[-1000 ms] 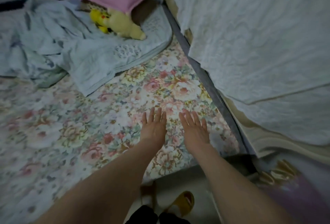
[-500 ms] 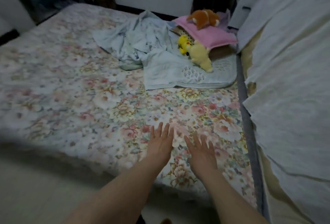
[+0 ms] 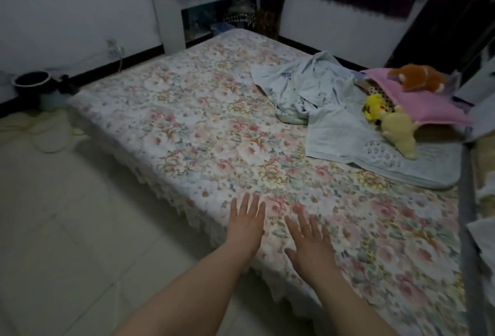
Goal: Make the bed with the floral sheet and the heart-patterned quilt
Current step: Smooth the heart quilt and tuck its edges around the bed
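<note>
Pale-blue quilt [image 3: 334,126] lies crumpled upper right of frame, nearer your right hand [image 3: 312,244]; it and your left hand [image 3: 246,224] rest flat, empty, on the floral sheet [image 3: 203,126]

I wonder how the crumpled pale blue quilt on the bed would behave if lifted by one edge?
The crumpled pale blue quilt would probably hang floppy, given its soft irregular folds. It looks thin, so likely light. The pale yellow plush toy resting on its flat part may tumble off.

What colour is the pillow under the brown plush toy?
Pink; the pillow shows best in the head view.
</note>
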